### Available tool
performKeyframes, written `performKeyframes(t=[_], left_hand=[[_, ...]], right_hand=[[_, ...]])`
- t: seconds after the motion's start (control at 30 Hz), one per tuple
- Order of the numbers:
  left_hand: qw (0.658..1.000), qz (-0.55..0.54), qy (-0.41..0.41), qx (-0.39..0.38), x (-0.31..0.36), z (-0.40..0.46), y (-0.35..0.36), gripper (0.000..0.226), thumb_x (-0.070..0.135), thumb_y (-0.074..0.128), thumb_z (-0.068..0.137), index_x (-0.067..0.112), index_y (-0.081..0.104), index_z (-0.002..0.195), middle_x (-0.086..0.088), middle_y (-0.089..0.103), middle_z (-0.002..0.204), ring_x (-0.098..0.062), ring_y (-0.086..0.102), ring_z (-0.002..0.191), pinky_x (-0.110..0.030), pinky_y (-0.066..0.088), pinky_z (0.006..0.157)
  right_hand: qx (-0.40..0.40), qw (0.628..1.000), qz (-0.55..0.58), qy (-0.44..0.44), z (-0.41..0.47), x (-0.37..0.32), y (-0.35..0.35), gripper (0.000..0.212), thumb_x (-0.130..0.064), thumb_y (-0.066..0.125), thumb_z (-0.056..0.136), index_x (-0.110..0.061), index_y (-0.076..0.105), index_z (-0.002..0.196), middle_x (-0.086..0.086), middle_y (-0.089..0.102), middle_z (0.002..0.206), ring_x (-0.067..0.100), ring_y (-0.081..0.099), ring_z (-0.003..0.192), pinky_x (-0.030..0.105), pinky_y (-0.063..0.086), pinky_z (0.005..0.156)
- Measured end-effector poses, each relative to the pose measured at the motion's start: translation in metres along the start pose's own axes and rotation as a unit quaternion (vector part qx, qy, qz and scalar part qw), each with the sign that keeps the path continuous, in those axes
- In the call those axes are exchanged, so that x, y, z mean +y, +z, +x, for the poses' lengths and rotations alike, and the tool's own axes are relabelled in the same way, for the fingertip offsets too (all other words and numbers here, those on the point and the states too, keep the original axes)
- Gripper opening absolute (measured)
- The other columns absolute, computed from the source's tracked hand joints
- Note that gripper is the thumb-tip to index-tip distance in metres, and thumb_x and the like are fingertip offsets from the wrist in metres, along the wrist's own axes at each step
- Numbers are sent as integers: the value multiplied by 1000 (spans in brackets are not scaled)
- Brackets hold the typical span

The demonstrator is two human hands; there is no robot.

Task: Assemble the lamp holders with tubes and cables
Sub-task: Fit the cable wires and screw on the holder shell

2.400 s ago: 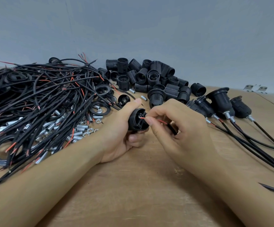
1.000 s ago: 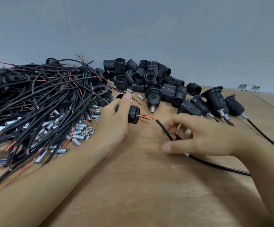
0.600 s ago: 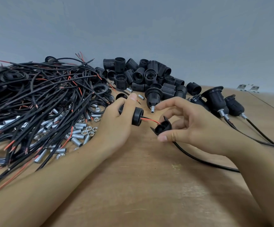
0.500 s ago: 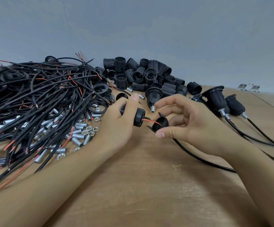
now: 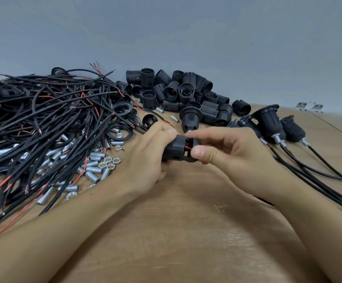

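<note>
My left hand [image 5: 149, 158] grips a black ribbed lamp holder body [image 5: 174, 147] at the table's middle. My right hand [image 5: 227, 152] pinches the black holder cap [image 5: 192, 149] against that body's end. A red wire [image 5: 187, 148] shows in the gap between the two parts. The cable behind the cap is hidden by my right hand.
A tangle of black and red cables [image 5: 43, 123] covers the left. Silver threaded tubes and nuts [image 5: 96, 166] lie beside it. Loose black holder bodies [image 5: 186, 92] are heaped at the back. Assembled holders with cables [image 5: 272, 123] lie on the right of the wooden table [image 5: 186, 231].
My right hand picked the cap up along the cable and brought it left until it meets the holder body. My left hand has kept hold of the body.
</note>
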State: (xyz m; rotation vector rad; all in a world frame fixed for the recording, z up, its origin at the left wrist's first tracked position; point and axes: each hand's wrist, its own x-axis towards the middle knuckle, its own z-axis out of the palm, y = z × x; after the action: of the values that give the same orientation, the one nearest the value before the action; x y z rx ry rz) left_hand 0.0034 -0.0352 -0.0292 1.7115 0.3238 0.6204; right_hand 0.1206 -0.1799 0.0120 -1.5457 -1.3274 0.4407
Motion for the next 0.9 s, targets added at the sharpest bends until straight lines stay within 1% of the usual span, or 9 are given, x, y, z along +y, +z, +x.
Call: performKeyframes(t=[0.13,0.27,0.37,0.47,0.53,0.63,0.73,0.8,0.9], left_hand=[[993,-111,-13,-36,8,-3,3,36,53,50,91,18,53,84,-6,46,57,-13,25,38,-19,24,44],[997,-72,-27,1,6,-1,6,46,59,50,87,14,54,87,-6,50,53,-14,30,35,-19,27,42],[998,-29,-54,22,3,0,8,55,73,44,78,19,51,81,-7,52,53,-16,33,34,-24,28,44],[997,-19,-66,40,3,0,10,71,89,26,72,25,56,80,-4,49,51,-14,36,35,-24,28,43],[997,11,-33,62,2,-2,10,77,89,10,74,33,63,84,4,49,47,-8,39,35,-23,28,41],[993,77,7,87,4,-7,11,75,80,3,81,40,64,99,15,58,52,-2,50,42,-23,34,50],[985,128,24,114,5,-9,13,74,74,2,86,40,66,100,26,62,63,4,57,61,-29,39,65],[979,153,34,133,5,-9,14,74,70,2,89,37,67,102,31,62,68,7,59,74,-21,39,74],[972,176,35,149,3,-11,15,70,68,3,91,36,64,106,32,64,79,8,59,82,-16,38,73]], right_hand=[[4,999,38,17,1,-2,-3,26,-31,58,83,-21,73,102,-6,71,75,7,61,64,21,53,65],[-53,997,43,30,0,-4,-1,24,-31,60,84,-26,70,105,-13,68,67,6,62,63,19,53,64],[-71,997,22,23,0,-1,0,26,-16,67,88,-36,67,103,-14,67,67,6,63,65,18,55,66],[-50,998,26,29,0,1,2,25,-18,68,86,-38,70,101,-6,66,66,9,65,63,25,59,67],[-52,998,27,34,0,3,4,26,-14,68,88,-33,71,106,4,67,68,11,66,65,26,59,68],[-61,997,23,28,-1,5,7,34,-10,67,89,-33,67,114,19,68,78,16,67,69,27,60,70],[-55,998,12,12,-3,6,12,39,-17,68,85,-39,61,116,14,70,78,13,69,67,21,58,68],[-42,999,-2,1,-5,7,14,43,-17,70,85,-40,59,119,6,72,76,12,71,66,16,55,67],[-45,998,-36,-12,-4,9,15,45,-10,71,87,-43,61,117,-15,71,73,10,72,66,16,55,67]])
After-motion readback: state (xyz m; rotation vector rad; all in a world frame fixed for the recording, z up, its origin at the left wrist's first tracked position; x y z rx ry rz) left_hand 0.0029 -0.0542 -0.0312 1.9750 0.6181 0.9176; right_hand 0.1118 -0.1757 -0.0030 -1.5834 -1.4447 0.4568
